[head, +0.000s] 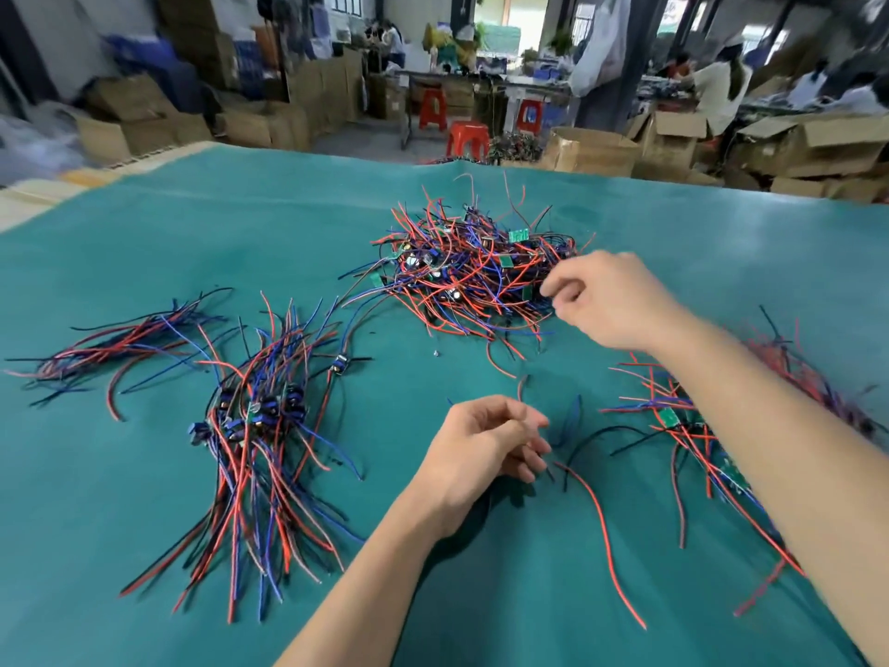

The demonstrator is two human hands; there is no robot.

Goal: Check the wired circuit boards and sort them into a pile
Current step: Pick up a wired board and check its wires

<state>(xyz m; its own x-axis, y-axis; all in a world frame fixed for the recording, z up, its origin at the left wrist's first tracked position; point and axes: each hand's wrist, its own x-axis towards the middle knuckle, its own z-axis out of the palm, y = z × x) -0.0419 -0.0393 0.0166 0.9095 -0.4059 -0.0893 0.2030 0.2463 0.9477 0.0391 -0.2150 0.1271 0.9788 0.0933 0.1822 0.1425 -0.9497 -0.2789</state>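
right hand [608, 300] pinches wire at tangled pile [474, 272]; left hand [486, 450] loosely curled over teal mat [192, 223]; workshop behind.

Unsorted heap [474, 274]: a tangled mound of small green circuit boards with red, blue and black leads, lying at the far centre of the teal table cover. Sorted pile [255, 426]: boards clustered together at near left, their wires fanned out roughly parallel toward the near edge. Wire bundle [120, 349]: loose leads lying flat at far left. Right-hand group [697, 426]: green boards with trailing wires, partly hidden. One wired piece [577, 454] lies alone at near centre.
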